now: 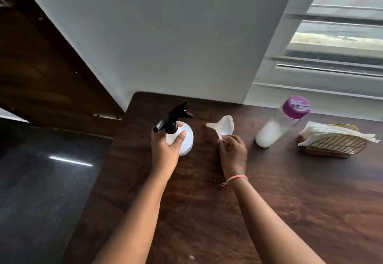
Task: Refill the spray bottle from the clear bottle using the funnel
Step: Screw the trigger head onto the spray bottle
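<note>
Your left hand [165, 143] is wrapped round the sprayer [182, 137], trigger head still on. Your right hand [233, 151] pinches the funnel [222, 127] rim just to its right, spout pointing left at the sprayer. Clear bottle [277, 127] sits capped, farther right.

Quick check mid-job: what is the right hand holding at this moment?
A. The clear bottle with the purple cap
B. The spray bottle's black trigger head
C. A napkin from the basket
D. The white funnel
D. The right hand pinches the white funnel by its rim, while the left hand grips the spray bottle; the clear bottle stands untouched.
</note>
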Tool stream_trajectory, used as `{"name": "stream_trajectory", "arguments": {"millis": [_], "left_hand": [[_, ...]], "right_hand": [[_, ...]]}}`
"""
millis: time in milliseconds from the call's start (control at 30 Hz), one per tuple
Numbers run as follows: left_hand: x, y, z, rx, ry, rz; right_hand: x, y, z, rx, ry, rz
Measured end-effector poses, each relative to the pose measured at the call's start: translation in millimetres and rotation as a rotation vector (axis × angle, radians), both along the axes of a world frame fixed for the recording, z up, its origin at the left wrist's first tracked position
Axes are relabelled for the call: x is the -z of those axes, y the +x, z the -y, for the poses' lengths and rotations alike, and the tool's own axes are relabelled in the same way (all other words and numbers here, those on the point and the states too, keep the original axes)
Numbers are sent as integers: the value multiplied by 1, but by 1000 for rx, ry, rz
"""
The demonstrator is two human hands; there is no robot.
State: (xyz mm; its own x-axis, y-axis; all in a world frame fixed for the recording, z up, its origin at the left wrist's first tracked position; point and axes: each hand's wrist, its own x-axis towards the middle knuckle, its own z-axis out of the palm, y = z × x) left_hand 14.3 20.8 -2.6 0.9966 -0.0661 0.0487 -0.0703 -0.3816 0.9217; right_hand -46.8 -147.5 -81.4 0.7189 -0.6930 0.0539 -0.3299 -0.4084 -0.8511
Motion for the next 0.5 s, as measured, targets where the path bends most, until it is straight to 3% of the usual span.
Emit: {"name": "stream_trajectory", "arguments": {"millis": [300, 433, 500], "left_hand": [[-13, -32, -8, -12, 24, -39], [-14, -63, -1, 46, 75, -1], [-21, -85, 6, 138, 23, 57]], "right_hand": [[-39, -28, -22, 78, 22, 120], [-80, -71, -66, -219, 177, 270], [-96, -90, -79, -342, 233, 254]]}}
